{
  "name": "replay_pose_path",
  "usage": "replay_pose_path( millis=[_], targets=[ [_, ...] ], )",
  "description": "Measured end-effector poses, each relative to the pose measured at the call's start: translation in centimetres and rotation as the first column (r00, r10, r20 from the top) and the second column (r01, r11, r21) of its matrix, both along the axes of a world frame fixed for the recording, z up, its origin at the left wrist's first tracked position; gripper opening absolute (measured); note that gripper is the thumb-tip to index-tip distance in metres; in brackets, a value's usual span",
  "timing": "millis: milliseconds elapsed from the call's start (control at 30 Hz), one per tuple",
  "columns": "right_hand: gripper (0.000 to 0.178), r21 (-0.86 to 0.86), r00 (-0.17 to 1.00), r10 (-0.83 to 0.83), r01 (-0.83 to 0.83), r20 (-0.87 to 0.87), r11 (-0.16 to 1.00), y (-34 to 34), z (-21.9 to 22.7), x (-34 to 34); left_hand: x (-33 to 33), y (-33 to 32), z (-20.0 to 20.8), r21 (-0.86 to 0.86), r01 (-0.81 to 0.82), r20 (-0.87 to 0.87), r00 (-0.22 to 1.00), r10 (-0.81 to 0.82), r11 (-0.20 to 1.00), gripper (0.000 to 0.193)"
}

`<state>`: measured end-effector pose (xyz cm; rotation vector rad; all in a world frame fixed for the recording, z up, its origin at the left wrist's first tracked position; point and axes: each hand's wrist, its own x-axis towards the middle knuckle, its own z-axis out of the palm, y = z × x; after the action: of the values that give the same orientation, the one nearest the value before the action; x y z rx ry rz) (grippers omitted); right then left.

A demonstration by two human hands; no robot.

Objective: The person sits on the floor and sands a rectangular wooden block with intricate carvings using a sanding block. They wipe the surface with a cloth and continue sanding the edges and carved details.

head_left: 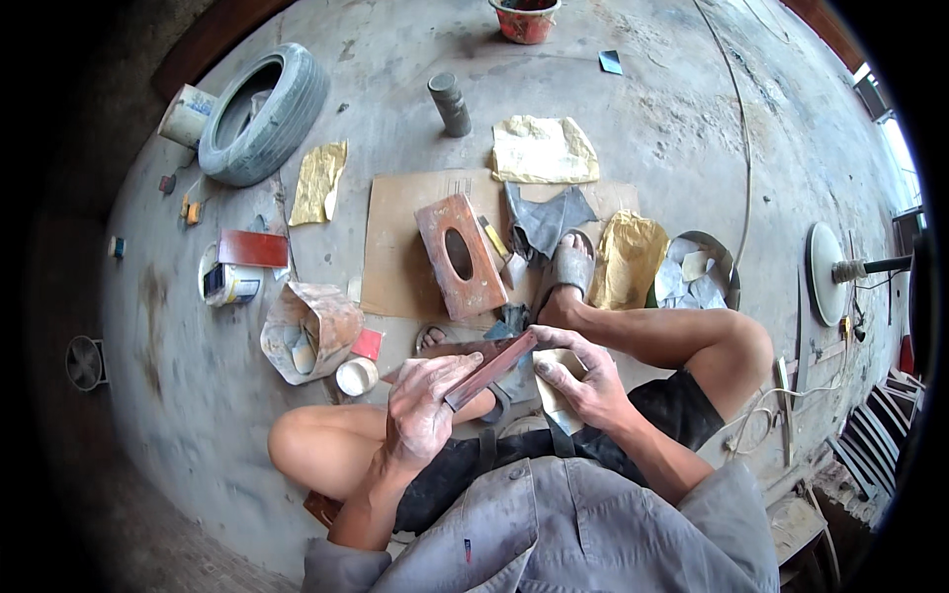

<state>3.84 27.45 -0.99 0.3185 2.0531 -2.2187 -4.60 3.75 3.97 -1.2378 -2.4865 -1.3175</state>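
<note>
My left hand (420, 400) is closed round one end of a flat reddish-brown wooden piece (491, 371), which slants up to the right above my lap. In my right hand (590, 383), a folded tan sheet of sandpaper (554, 397) is gripped between thumb and palm. The fingertips of that hand reach the far end of the wood. Pale dust coats both hands. Just beyond, on a cardboard sheet (395, 237), rests a reddish wooden tissue box cover (461, 255) with an oval opening.
Sandpaper sheets (546, 148), a grey cloth (550, 219) and a round bin of scraps (704, 272) lie beyond my feet. Leftward are a paper sack (311, 331), a white cup (357, 377), a red block (253, 248) and a tyre (265, 117). A fan (822, 274) stands right.
</note>
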Motion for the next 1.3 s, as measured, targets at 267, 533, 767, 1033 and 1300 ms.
replay_pose_path(
  millis=[267, 533, 767, 1033, 1300],
  targets=[
    [0.032, 0.045, 0.999, -0.038, 0.037, 0.029, 0.998, -1.5, -0.2, 0.1, 1.5, -1.4, -2.4, 0.099, -0.126, 0.333, 0.939, 0.086, 0.987, 0.023],
    [0.029, 0.081, 0.999, -0.032, 0.029, 0.034, 0.996, -1.5, -0.6, 0.7, 2.8, -1.7, -4.5, 0.141, -0.146, 0.382, 0.921, 0.083, 0.979, 0.026],
    [0.030, 0.111, 0.999, -0.034, 0.030, 0.034, 0.993, -1.8, -0.9, 0.9, 2.8, -1.9, -4.9, 0.121, -0.136, 0.329, 0.940, 0.090, 0.983, 0.029],
    [0.028, 0.002, 0.985, -0.012, 0.012, 0.174, 1.000, -2.4, -1.4, 0.4, 2.3, -2.6, -3.5, -0.172, 0.000, -0.185, 0.982, -0.033, 0.985, 0.045],
    [0.029, -0.438, 0.927, 0.209, -0.056, 0.311, 0.897, -3.0, -1.4, 1.6, 1.8, -3.7, -1.8, -0.434, 0.063, -0.390, 0.886, -0.250, 0.899, 0.040]
  ],
)
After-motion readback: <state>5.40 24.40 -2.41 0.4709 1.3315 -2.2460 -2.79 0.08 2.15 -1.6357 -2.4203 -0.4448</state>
